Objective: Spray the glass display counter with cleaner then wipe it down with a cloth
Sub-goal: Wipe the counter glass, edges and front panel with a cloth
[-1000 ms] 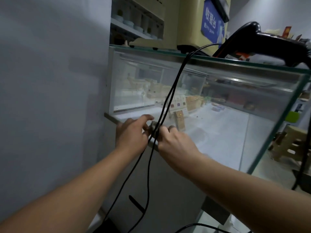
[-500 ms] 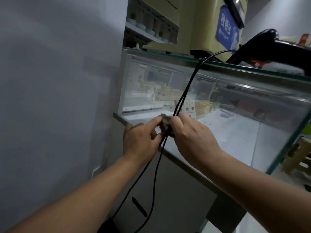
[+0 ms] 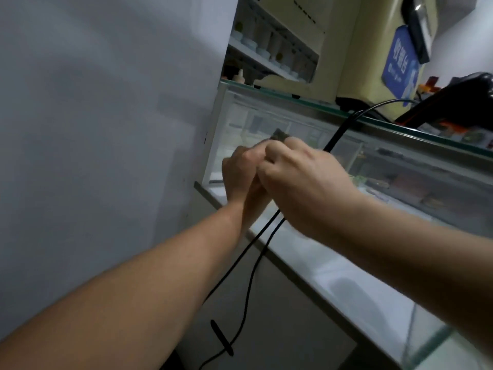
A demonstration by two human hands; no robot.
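Left grip [image 3: 240,173] and right grip [image 3: 301,182] are pressed together with fingers curled, both pinching the cloth [image 3: 280,135] (a small dark wad, blurred), which pokes out just above the knuckles; the glass worktop [image 3: 373,289] stands just behind the grips; black cables [image 3: 336,136] pass under the right grip and hang below both.

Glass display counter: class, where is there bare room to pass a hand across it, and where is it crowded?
Free: front glass right of the black cables, under the counter top; a narrow strip between wall and left hand. Crowded: that top, bearing beige machine and black scanner; and around the cables, where right hand meets left.
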